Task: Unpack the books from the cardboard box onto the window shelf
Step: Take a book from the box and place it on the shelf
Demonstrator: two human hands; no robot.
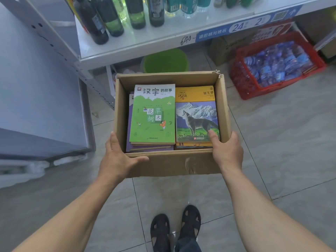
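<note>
hands grip cardboard box | inside: two book stacks

Both bare forearms are extended forward and converge on the cardboard box, taken as the landmark. The left hand is clasped on its near left corner, thumb laid along the near rim. The right hand is closed on the near right corner, thumb hooked inside.
</note>
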